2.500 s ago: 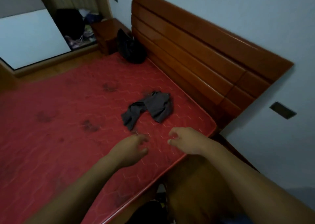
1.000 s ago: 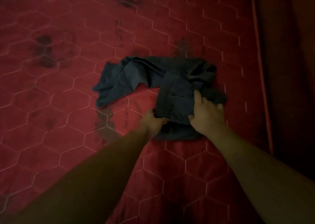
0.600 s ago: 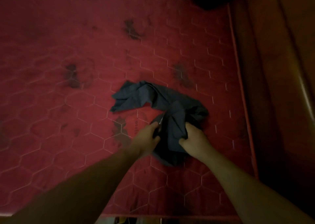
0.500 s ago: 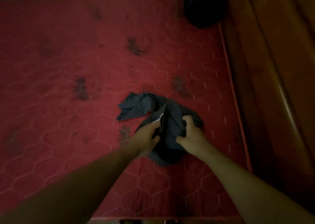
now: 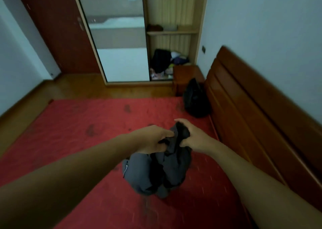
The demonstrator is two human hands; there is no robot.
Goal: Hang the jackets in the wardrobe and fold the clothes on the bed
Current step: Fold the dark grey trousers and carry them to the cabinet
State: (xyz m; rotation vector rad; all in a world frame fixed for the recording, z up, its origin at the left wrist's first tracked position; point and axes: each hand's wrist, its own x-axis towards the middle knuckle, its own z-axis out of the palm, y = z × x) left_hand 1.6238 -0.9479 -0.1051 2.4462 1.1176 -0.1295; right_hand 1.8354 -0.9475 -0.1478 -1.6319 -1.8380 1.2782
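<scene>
Item: dark grey garment (image 5: 156,169), bunched, hanging just above the red bed (image 5: 69,133). Left hand (image 5: 153,140) and right hand (image 5: 193,138) each pinch its top edge in a curled grip. Appears soft, light, limp; best held at waistband or hem corners.

Bare forearms, left hand (image 5: 153,140), right hand (image 5: 193,138)

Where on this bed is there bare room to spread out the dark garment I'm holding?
Widest bare patch: the red mattress left of the garment, out to its far edge by the wooden floor. The strip between garment and headboard is narrow. The far corner by the headboard is taken by the black bag.
</scene>
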